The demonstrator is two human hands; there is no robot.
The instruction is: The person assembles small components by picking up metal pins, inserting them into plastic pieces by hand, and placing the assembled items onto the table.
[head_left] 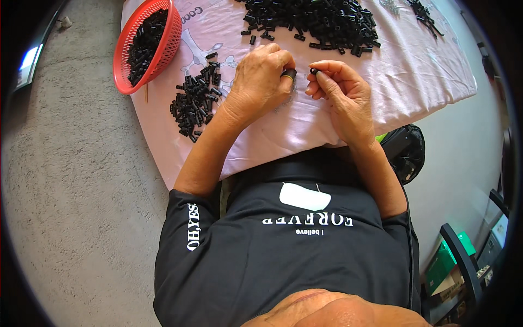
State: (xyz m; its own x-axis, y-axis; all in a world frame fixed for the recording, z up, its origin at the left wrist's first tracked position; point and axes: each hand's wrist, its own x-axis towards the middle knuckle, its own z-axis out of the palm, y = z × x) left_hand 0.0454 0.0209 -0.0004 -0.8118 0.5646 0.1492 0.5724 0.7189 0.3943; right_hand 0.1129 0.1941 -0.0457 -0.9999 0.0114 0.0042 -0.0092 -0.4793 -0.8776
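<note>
My right hand (344,92) pinches a small black tubular piece (314,71) between thumb and fingertips. Facing it across a small gap, my left hand (260,82) is closed with its fingers curled. A black cover (289,73) with a yellow band shows at the left thumb; whatever those fingers hold is hidden. Beyond both hands spreads a large pile of black tubular pieces (321,22). Beside my left forearm lies a smaller pile of similar black pieces (195,103). A few tiny shiny bits (293,90) lie on the cloth between my hands.
A red perforated basket (175,41) of black pieces stands at the table's left edge. Pink cloth (419,82) covers the table. Silvery bits (390,6) and thin black pieces (426,19) lie far right. A black bag (406,152) sits below the right edge.
</note>
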